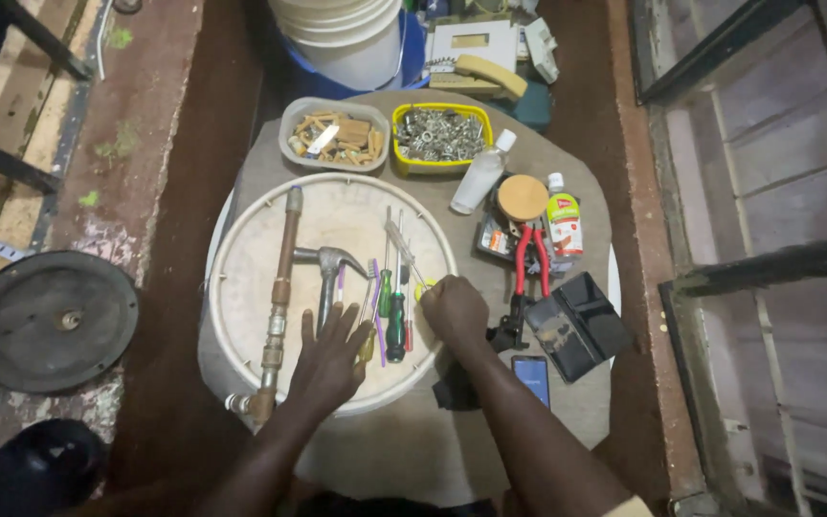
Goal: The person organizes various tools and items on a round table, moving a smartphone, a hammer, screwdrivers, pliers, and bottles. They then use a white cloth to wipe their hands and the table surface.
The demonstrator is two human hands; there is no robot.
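My left hand [329, 359] lies flat with fingers spread on the round white tray [241, 249], fingertips by the hammer [327, 273] and a purple-handled tool [376, 316]. My right hand [454, 308] is closed around something yellow [422, 287] at the tray's right edge; what it is stays hidden. Between the hands lie a green-handled screwdriver [395, 321] and other thin tools. A copper pipe with fittings [278, 297] runs along the tray's left side.
Behind the tray stand a grey tub of wooden pieces [334, 134] and a yellow tub of metal nuts [440, 134]. Right of it are a clear bottle [480, 172], round wooden lid [523, 196], red pliers [528, 263], black wallet [581, 321], phone [531, 375]. A white bucket [342, 38] sits beyond.
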